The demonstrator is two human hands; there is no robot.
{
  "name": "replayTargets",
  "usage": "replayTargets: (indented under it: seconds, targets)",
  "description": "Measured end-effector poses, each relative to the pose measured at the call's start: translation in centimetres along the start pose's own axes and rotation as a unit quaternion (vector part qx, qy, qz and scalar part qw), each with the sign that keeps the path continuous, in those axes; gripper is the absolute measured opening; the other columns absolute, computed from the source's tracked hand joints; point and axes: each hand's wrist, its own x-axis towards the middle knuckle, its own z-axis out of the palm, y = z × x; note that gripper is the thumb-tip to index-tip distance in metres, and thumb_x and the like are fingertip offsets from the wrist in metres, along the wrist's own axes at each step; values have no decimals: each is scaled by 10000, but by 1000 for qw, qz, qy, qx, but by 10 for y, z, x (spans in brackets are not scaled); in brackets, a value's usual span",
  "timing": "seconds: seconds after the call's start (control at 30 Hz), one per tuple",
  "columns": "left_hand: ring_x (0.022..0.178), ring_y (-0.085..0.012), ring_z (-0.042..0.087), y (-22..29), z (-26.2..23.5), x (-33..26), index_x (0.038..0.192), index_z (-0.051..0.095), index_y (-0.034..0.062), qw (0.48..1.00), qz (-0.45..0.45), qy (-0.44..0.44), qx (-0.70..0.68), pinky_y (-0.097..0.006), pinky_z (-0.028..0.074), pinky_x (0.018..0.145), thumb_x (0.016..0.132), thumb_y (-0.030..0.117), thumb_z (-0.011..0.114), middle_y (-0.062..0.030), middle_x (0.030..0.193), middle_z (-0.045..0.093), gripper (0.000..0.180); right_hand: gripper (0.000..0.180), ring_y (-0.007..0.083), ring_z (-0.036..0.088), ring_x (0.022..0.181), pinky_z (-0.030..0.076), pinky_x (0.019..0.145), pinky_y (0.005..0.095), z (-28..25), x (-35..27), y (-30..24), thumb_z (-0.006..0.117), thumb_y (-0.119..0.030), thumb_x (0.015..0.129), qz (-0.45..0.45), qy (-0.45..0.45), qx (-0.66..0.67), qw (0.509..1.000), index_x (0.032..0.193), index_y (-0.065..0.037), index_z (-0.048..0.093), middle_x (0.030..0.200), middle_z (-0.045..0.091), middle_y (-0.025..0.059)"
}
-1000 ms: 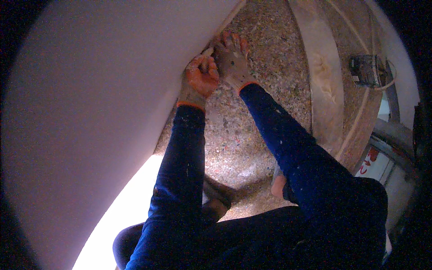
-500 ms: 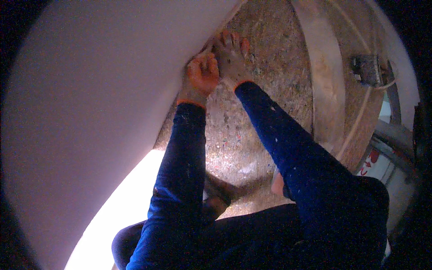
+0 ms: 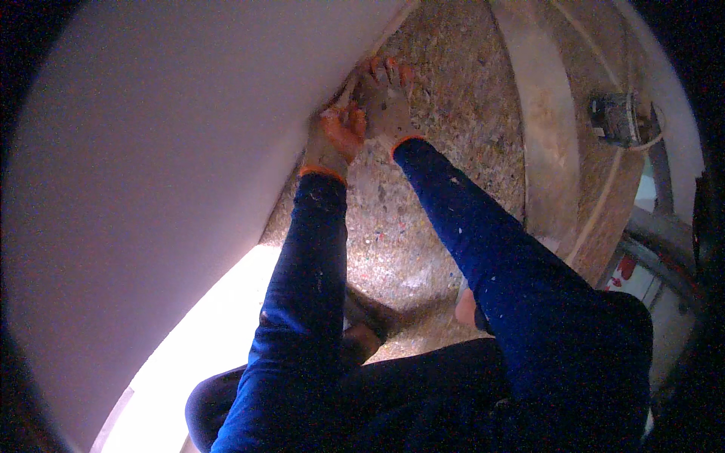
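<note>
At the foot of the pale wall, my left hand (image 3: 340,134) is curled closed, in what looks like a glove with an orange cuff and orange fingers. A thin pale strip (image 3: 349,92) runs by its fingertips along the wall's lower edge. What those fingers grip is too dark to make out. Just to the right, my right hand (image 3: 389,102), gloved alike, rests with fingers apart on the speckled brown board (image 3: 453,128), close to the wall. The two hands almost touch.
The wall (image 3: 174,136) fills the left side, with glaring light (image 3: 204,325) below it. A pale curved band (image 3: 547,121) crosses on the right. Beyond stands a dark box-like device (image 3: 615,119) with a cable. My bare foot (image 3: 467,308) is on the board.
My left hand has turned slightly and its fingers have shifted a little toward me, showing more of the pale strip. My right hand's fingers have moved slightly beside the wall.
</note>
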Motion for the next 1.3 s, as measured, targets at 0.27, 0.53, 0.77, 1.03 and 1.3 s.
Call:
replayTargets:
  seconds: [0.27, 0.53, 0.77, 1.03, 1.3]
  targets:
    - [999, -225, 633, 23, -17, 5, 1264, 583, 186, 958, -209, -60, -187, -374, 614, 826, 937, 302, 668, -42, 1124, 618, 357, 594, 377, 271, 1525, 140, 1247, 568, 23, 9, 27, 549, -277, 939, -23, 9, -59, 998, 1503, -99, 495, 1622, 390, 134]
    - [978, -253, 675, 21, -19, -5, 1143, 655, 69, 970, -129, -93, 184, -406, 591, 808, 935, 295, 685, -108, 1039, 700, 309, 541, 370, 380, 1477, 169, 1246, 559, 13, -4, -1, 536, -249, 948, -13, 13, -4, 1000, 1467, -97, 542, 1536, 512, 136]
    - [920, -249, 688, 37, -19, 2, 1055, 670, 18, 969, -203, -96, 99, -344, 563, 741, 928, 221, 682, -139, 999, 704, 240, 561, 347, 386, 1472, 199, 1234, 555, 19, -14, 27, 582, -283, 940, -50, 55, -36, 997, 1478, -133, 536, 1517, 522, 155]
    - [857, -339, 694, 48, -53, 21, 1138, 699, 99, 950, -148, -226, 153, -407, 561, 742, 968, 227, 577, -161, 930, 720, 245, 608, 352, 348, 1483, 161, 1242, 572, 1, -8, -8, 596, -330, 933, -65, -68, -111, 989, 1505, -147, 504, 1590, 428, 128]
    - [1027, -425, 613, 72, -44, 0, 1156, 616, 61, 965, -70, -66, 245, -532, 543, 880, 987, 289, 601, -235, 1165, 649, 284, 626, 414, 315, 1491, 163, 1244, 594, -1, -22, -6, 654, -335, 909, -32, 7, 72, 997, 1502, -193, 512, 1605, 404, 157]
